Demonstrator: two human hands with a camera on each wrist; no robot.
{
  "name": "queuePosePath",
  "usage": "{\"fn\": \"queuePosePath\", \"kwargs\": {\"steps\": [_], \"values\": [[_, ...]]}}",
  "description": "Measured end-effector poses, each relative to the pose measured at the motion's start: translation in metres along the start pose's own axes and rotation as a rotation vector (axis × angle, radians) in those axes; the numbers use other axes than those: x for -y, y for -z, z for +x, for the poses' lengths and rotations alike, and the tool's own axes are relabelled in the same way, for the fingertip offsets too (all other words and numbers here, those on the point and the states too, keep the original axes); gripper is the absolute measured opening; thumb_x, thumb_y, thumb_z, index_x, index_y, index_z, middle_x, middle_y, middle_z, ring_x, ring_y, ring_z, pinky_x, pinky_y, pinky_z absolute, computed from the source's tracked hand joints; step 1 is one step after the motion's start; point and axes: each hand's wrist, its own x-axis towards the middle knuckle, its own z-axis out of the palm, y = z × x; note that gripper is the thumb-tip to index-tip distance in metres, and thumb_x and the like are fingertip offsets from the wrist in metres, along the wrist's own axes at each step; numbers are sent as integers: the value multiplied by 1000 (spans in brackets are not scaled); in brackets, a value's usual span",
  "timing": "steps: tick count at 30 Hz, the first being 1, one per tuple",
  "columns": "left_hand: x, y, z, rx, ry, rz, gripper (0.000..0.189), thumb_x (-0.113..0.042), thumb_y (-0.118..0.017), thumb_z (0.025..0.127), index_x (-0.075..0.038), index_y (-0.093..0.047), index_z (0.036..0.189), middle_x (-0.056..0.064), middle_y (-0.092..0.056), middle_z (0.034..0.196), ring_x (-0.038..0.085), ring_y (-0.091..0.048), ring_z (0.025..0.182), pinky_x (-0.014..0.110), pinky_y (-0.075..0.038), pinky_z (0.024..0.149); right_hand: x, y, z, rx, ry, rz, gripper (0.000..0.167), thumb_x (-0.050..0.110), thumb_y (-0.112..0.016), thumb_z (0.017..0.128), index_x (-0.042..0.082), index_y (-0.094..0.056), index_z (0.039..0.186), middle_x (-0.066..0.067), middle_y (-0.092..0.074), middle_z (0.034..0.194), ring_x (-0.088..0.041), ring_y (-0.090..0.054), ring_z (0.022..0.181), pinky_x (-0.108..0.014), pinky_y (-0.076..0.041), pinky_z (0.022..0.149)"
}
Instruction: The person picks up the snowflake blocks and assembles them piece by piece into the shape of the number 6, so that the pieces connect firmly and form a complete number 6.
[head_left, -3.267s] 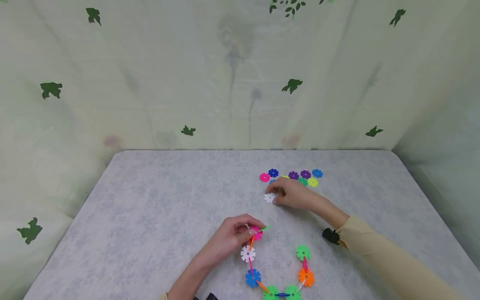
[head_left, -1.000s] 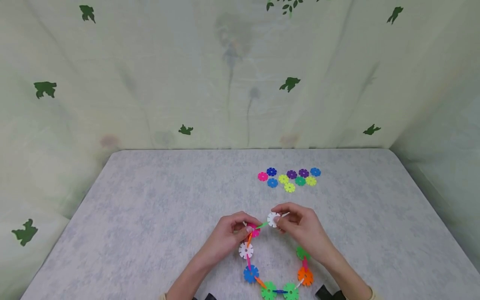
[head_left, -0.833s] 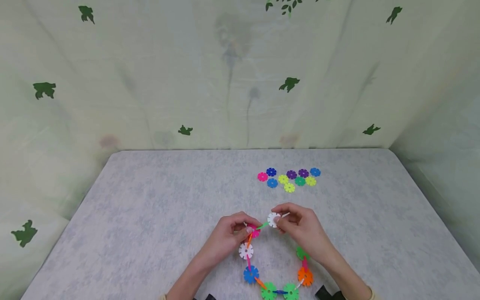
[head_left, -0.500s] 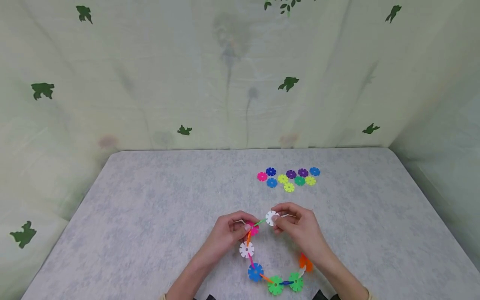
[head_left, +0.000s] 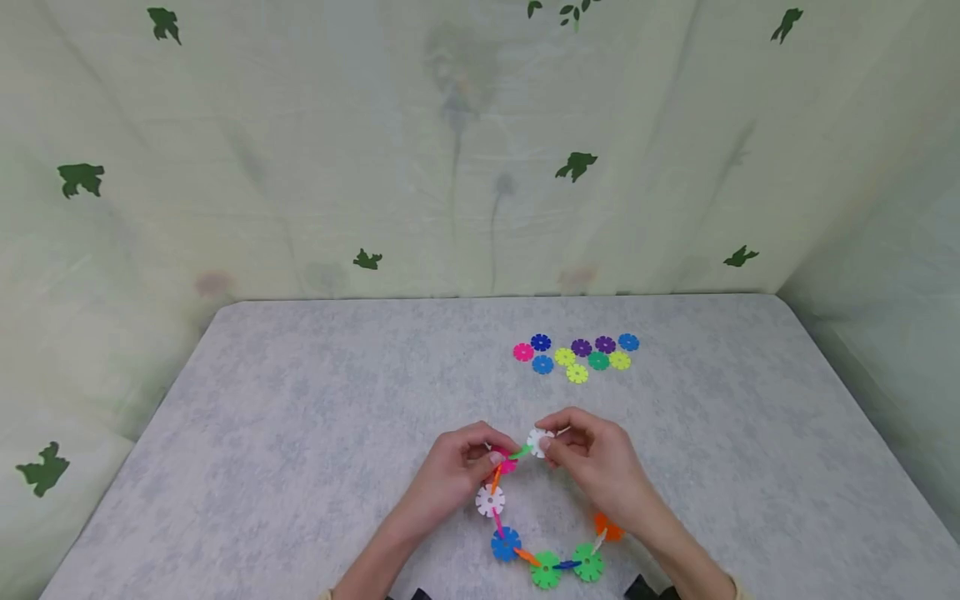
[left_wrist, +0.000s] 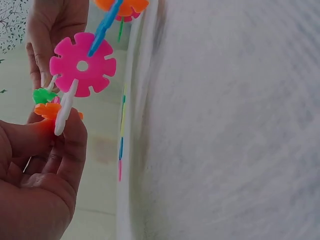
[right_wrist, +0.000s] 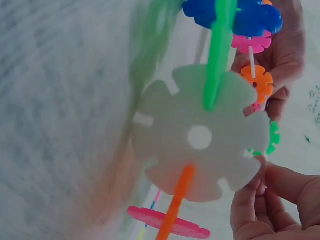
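In the head view my left hand (head_left: pixel 453 467) pinches a pink notched interlocking disc (head_left: pixel 508 467). My right hand (head_left: pixel 600 458) pinches a white notched disc (head_left: pixel 536 444), its rim against an edge-on green disc (head_left: pixel 519 453) that joins the pink one. From the pink disc a chain curves toward the front through a white disc (head_left: pixel 491 501), a blue disc (head_left: pixel 506 544), two green ones and an orange disc (head_left: pixel 607 529). My right hand hides the chain's far end. In the left wrist view, the disc at the left fingertips looks orange (left_wrist: pixel 47 111); in the right wrist view, a green disc (right_wrist: pixel 274 140) is at the right fingertips.
Several loose discs, among them a pink disc (head_left: pixel 523 352), purple ones and a yellow disc (head_left: pixel 577 373), lie flat behind the hands on the grey table (head_left: pixel 300 417). A patterned curtain (head_left: pixel 300 167) hangs along the table's back and sides.
My right hand has taken the white disc from near the loose discs and brought it to the green disc. Lately it has shifted slightly left, while my left hand keeps its grip.
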Motion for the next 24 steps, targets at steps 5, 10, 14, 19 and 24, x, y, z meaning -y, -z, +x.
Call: {"fn": "queuePosePath", "kwargs": {"steps": [5,10,14,19,24], "values": [[-2,0,-4,-30,-32,100,29,5,-59,94,-20,-74,100,-7,-68,98,16,-63,95,32,-52,87,1,-5,-3,17,36,-76,14,2,-68,91,8,-69,103,-8,-67,84,-30,-66,73,-39,-57,70],[-4,0,-4,-33,-30,103,29,3,-58,95,-20,-73,101,-7,-67,99,15,-62,96,34,-51,89,0,-2,0,60,45,-71,15,8,-67,94,6,-69,109,-8,-67,86,-31,-66,74,-40,-57,71],[-4,1,-2,-5,-32,79,27,2,-56,97,-20,-72,104,-5,-66,103,17,-61,98,35,-50,90,-6,9,7,127,35,-14,26,18,-65,97,3,-67,117,-10,-68,94,-34,-67,80,-41,-57,74],[-3,2,-1,6,-12,98,26,-3,-57,98,-21,-73,106,-6,-65,104,18,-59,97,33,-51,86,-16,34,19,107,28,-112,30,21,-65,96,3,-66,120,-12,-68,103,-30,-67,86,-37,-57,76],[-3,2,-1,6,8,102,26,-4,-57,98,-22,-73,107,-5,-66,104,20,-59,94,31,-52,79,-24,75,41,69,84,-292,25,13,-62,98,2,-66,121,-13,-68,111,-30,-65,93,-38,-57,77]]}}
